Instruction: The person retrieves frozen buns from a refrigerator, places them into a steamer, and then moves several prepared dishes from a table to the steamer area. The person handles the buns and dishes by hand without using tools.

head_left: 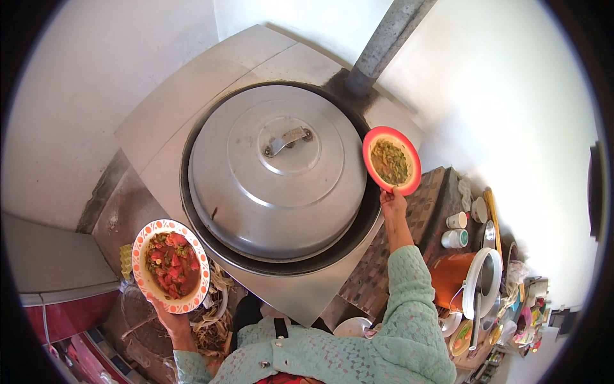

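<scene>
My left hand (171, 322) grips the near rim of a white plate with orange spots (142, 280), which holds chopped red tomato pieces with green bits in a reddish liquid. Out to the right, my right hand (393, 203) pinches the near edge of a red-rimmed plate (414, 152) filled with a green and brown cooked dish. Between the two plates is a large wok (187, 205) set into a tiled stove top. A big domed metal lid (236, 173) with a strap handle on top covers it.
A stove pipe (384, 54) rises behind the wok. Along the right wall stand an orange bucket (451, 281), a white paper cup (456, 221), a white jar (455, 239) and stacked kitchenware. Dry husks and sticks (208, 336) lie below left, near a grey-and-red cabinet (70, 288).
</scene>
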Motion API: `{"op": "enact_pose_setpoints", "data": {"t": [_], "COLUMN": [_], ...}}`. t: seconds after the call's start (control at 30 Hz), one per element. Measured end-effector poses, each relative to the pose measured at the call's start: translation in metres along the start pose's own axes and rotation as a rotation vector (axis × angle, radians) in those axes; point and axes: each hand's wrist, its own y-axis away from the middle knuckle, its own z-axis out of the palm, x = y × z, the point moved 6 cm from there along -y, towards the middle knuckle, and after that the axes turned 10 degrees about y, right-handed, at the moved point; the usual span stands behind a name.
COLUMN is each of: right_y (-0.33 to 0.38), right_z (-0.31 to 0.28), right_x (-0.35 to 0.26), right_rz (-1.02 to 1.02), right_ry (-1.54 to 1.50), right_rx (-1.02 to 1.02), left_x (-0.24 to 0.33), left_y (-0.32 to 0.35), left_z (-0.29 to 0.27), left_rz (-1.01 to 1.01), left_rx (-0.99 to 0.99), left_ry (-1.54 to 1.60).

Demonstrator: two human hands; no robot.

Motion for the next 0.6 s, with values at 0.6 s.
{"op": "enact_pose_setpoints", "data": {"t": [0.6], "right_y": [-0.069], "right_z": [0.021], "right_x": [0.001], "right_rz": [-0.008], "right_ry": [-0.005], "right_rx": [-0.091], "left_x": [-0.009], "left_y": [-0.008], "left_z": [0.007], "left_rz": [-0.004], "left_rx": [0.101], "left_ry": [0.086]}}
